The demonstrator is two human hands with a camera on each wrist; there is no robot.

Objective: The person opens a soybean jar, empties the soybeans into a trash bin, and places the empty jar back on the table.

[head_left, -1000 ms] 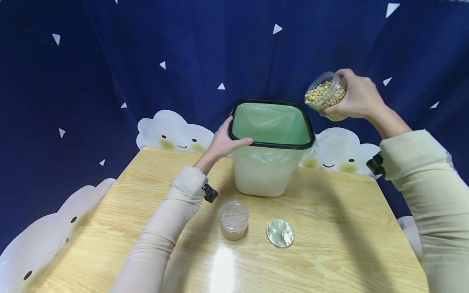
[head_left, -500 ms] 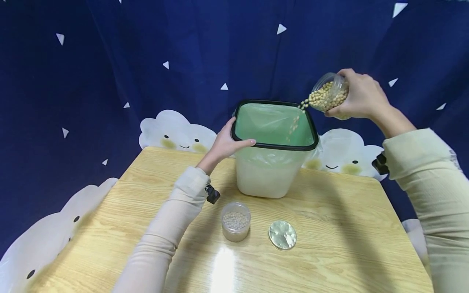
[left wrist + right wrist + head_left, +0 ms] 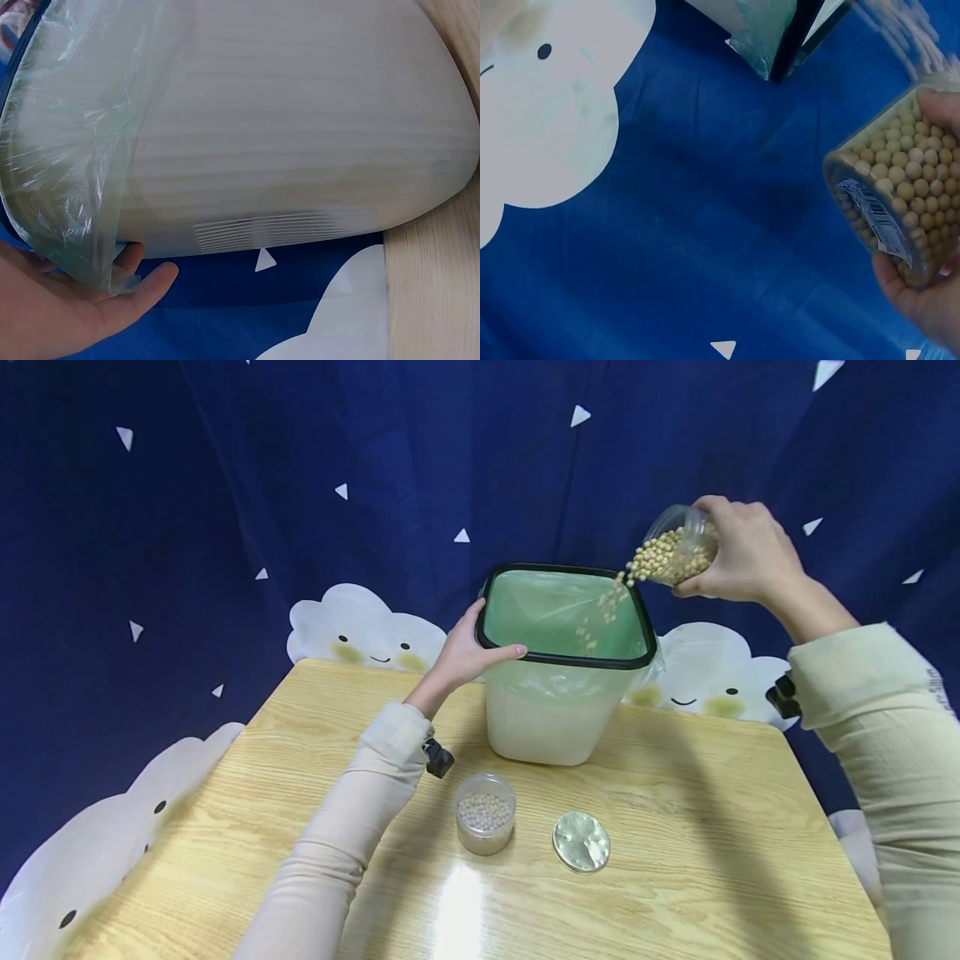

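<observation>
A white trash can (image 3: 543, 731) with a black rim and a green plastic liner (image 3: 82, 150) stands at the table's back, its mouth facing up. My left hand (image 3: 468, 647) grips the rim at its left corner, thumb lying along the front edge. Above and right of the can, my right hand (image 3: 753, 547) holds a clear plastic jar (image 3: 678, 552), tipped mouth-down to the left. Round pale-yellow beans, like soybeans (image 3: 615, 597), stream from it into the can. Many beans fill the jar (image 3: 907, 172) in the right wrist view, where a barcode label shows on its base.
In front of the can, a second clear tub (image 3: 483, 839) of pale beans stands upright on the wooden table (image 3: 675, 860). A round silvery lid (image 3: 581, 842) lies to its right. Behind hangs a blue curtain (image 3: 397, 460), with cloud cut-outs (image 3: 360, 627) along the table edge.
The jar in my right hand has gone from holding its beans to pouring them into the can. The left hand keeps its grip on the rim; the view has shifted slightly.
</observation>
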